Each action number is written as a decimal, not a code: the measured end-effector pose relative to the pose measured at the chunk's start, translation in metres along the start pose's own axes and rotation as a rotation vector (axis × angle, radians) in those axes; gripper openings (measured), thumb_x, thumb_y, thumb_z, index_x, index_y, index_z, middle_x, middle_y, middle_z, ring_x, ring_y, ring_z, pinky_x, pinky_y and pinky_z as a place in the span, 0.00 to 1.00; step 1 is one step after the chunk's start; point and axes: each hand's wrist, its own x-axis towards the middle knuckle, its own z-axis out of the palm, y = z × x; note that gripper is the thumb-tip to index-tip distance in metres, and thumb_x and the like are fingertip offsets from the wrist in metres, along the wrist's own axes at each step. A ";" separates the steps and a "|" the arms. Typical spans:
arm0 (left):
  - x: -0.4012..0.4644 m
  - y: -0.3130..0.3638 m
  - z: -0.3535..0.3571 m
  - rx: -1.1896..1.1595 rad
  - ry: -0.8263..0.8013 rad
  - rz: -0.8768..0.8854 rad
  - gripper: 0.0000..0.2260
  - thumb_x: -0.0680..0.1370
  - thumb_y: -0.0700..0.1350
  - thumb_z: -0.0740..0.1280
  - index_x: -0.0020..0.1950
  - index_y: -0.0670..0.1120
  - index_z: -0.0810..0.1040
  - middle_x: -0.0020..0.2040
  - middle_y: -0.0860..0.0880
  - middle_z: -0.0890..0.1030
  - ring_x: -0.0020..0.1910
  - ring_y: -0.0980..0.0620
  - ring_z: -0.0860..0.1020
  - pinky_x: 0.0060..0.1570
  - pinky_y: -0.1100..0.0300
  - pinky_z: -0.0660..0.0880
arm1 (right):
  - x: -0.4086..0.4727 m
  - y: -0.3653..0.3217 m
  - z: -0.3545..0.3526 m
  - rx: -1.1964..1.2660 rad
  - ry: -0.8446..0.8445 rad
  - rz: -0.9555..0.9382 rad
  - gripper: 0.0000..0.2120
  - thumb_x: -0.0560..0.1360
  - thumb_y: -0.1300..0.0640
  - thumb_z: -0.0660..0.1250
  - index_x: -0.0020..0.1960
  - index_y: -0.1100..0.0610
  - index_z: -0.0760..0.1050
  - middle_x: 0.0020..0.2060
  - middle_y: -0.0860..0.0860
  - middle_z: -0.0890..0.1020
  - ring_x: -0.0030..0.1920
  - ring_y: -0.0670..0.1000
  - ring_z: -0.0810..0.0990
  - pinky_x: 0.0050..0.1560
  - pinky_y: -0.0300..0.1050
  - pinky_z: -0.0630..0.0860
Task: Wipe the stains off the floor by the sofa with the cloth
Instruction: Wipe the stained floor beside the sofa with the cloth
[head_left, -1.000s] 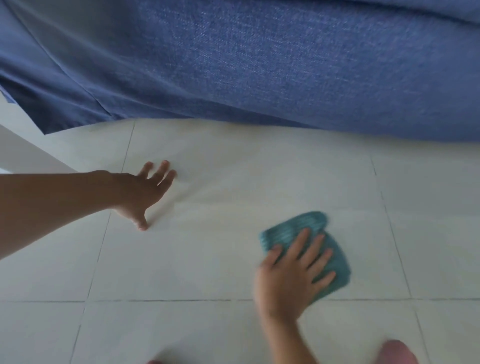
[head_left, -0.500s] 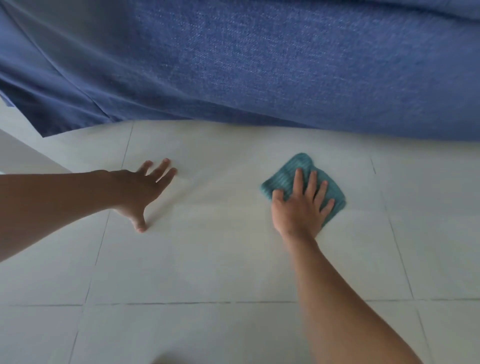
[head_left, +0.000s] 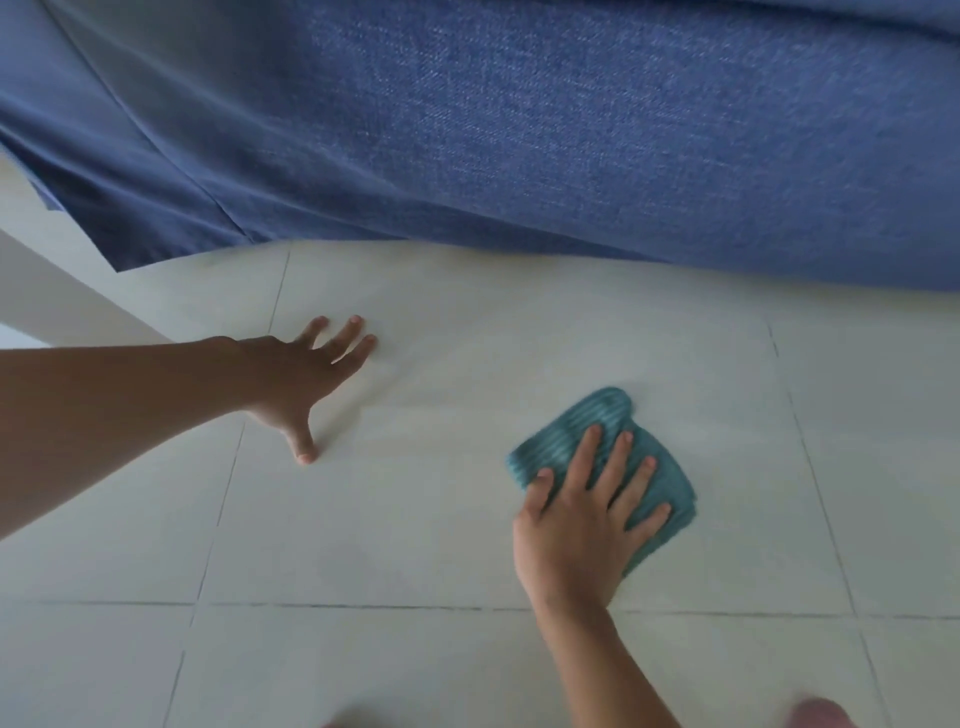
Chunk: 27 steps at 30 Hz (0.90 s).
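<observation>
A folded teal cloth (head_left: 587, 423) lies flat on the pale tiled floor (head_left: 415, 519), in front of the blue sofa (head_left: 519, 130). My right hand (head_left: 582, 519) presses down on the cloth with fingers spread, covering its near half. My left hand (head_left: 301, 374) rests flat on the floor to the left, fingers apart, holding nothing. No stain is plainly visible on the tiles around the cloth.
The sofa's blue fabric skirt runs along the whole far side and reaches the floor. A white wall or furniture edge (head_left: 52, 291) stands at the far left. A pinkish blurred shape (head_left: 815, 714) shows at the bottom right edge.
My right hand pushed the cloth away toward the sofa, then pulled it back toward me and slightly right. My left hand stayed planted on the floor.
</observation>
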 end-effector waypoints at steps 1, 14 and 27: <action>0.000 -0.001 0.001 -0.005 0.003 -0.003 0.67 0.64 0.64 0.77 0.76 0.52 0.24 0.76 0.49 0.23 0.79 0.38 0.35 0.65 0.45 0.71 | -0.008 -0.008 0.004 -0.002 -0.011 -0.043 0.34 0.78 0.43 0.50 0.82 0.53 0.55 0.82 0.56 0.56 0.81 0.63 0.50 0.76 0.71 0.43; 0.000 -0.017 -0.006 -0.022 0.007 0.028 0.58 0.71 0.51 0.77 0.78 0.55 0.29 0.79 0.52 0.29 0.81 0.44 0.41 0.73 0.46 0.65 | -0.107 -0.090 0.023 0.162 -0.278 -0.821 0.32 0.78 0.46 0.58 0.81 0.48 0.57 0.83 0.52 0.53 0.82 0.60 0.43 0.76 0.69 0.39; 0.002 -0.007 -0.002 0.008 0.009 -0.021 0.46 0.80 0.54 0.66 0.79 0.50 0.31 0.79 0.51 0.29 0.80 0.43 0.42 0.73 0.44 0.64 | -0.121 -0.113 0.027 0.196 -0.422 -1.169 0.30 0.79 0.50 0.61 0.80 0.46 0.59 0.83 0.51 0.52 0.82 0.58 0.42 0.76 0.67 0.33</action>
